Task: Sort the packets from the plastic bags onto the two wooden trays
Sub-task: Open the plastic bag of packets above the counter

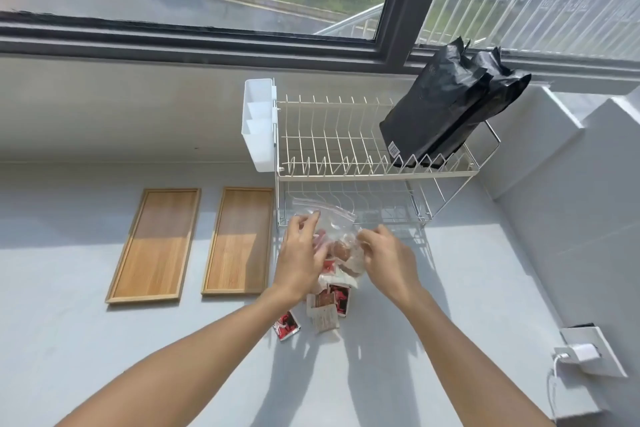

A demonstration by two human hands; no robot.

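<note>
Two bare wooden trays lie side by side on the grey counter, the left tray [156, 246] and the right tray [240, 241]. Just right of them both hands hold a clear zip plastic bag [330, 218] with brown and red packets inside. My left hand [301, 255] grips its left side, my right hand [386, 258] its right side. Below the hands, loose packets lie on the counter: a red-and-black packet [286, 324], a pale packet [323, 317] and a red-and-brown packet [337, 296].
A white two-tier wire dish rack [346, 156] stands behind the bag, with a white cutlery holder [258, 125] on its left end and black pouches [446, 107] leaning on its right. A wall socket with a white charger [585, 354] sits at the right.
</note>
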